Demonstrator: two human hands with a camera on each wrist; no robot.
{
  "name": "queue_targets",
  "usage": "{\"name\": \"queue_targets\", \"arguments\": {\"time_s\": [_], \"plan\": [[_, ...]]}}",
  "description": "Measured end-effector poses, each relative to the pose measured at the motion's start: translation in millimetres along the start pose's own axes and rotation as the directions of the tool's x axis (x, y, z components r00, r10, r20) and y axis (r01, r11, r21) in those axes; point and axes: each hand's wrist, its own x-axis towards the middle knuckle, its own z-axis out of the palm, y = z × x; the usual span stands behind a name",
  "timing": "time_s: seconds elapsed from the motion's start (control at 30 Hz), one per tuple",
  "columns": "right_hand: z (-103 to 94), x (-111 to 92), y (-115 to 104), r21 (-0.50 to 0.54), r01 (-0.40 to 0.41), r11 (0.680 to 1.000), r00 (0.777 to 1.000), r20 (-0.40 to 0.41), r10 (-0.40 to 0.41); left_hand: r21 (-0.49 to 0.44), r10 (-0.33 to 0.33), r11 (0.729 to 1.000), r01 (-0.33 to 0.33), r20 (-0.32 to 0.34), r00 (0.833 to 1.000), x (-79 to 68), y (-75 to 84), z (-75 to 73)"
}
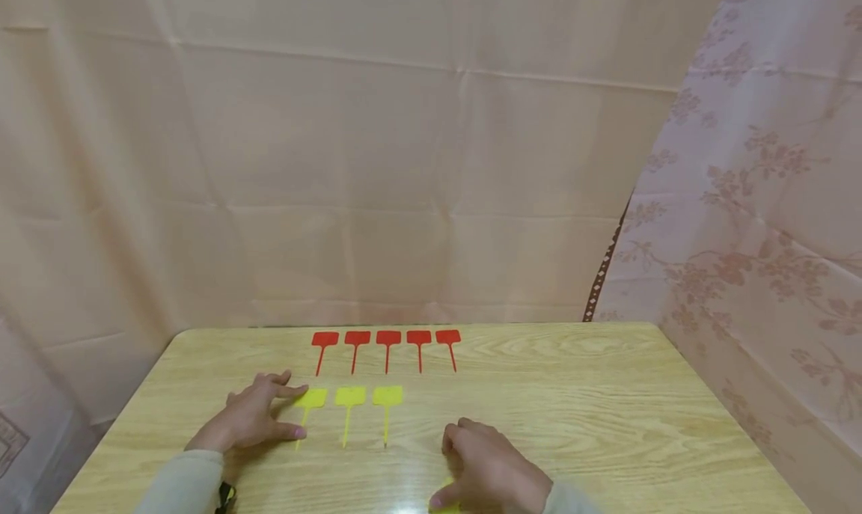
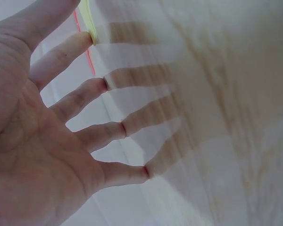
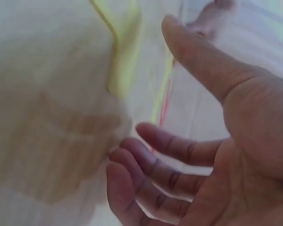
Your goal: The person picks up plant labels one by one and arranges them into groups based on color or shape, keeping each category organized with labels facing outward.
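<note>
My left hand [image 1: 252, 417] rests on the table with fingers spread. Its index fingertip touches the head of the leftmost yellow T-shaped plant label [image 1: 313, 399], and its thumb lies by the stem. To the right of that label are a second yellow label [image 1: 351, 396] and a third [image 1: 387, 396], heads away from me. Low over the table nearer me is my right hand [image 1: 494, 465], fingers loosely bent and thumb apart. Another yellow label [image 3: 126, 56] lies in front of this hand in the right wrist view; the head view shows only a sliver by the thumb.
Several red plant labels [image 1: 388, 338] form a row near the far edge of the wood-grain table [image 1: 572, 394]. A beige cloth [image 1: 337, 147] hangs behind the table, and a flowered cloth [image 1: 761, 222] hangs along the right side.
</note>
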Motion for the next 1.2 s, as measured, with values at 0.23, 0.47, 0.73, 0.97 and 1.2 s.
{"name": "queue_targets", "arguments": {"time_s": [0.23, 0.47, 0.73, 0.97, 1.2], "plan": [[6.8, -4, -4, 0.018, -0.083, 0.996, 0.996, 0.035, 0.083, -0.019, 0.009, 1.0, -0.01, -0.011, 1.0, -0.9, -1.8, 1.7], [5.4, -2, -3, 0.088, -0.08, 0.993, 0.996, 0.052, 0.075, -0.013, 0.012, 1.0, -0.012, -0.012, 1.0, -0.3, -2.9, 2.8], [11.8, -6, -14, 0.0, -0.136, 0.991, 0.989, 0.053, 0.136, -0.012, 0.006, 1.0, -0.006, -0.015, 1.0, -0.1, -2.5, 2.9], [15.0, -6, -19, -0.104, -0.113, 0.988, 0.993, 0.016, 0.115, -0.026, 0.018, 0.999, -0.019, -0.02, 1.0, -1.2, -2.5, 3.1], [11.0, 0, -20, -0.031, -0.148, 0.988, 0.988, 0.049, 0.15, -0.037, 0.02, 0.999, -0.021, -0.025, 0.999, -1.7, -2.8, 3.6]]}}
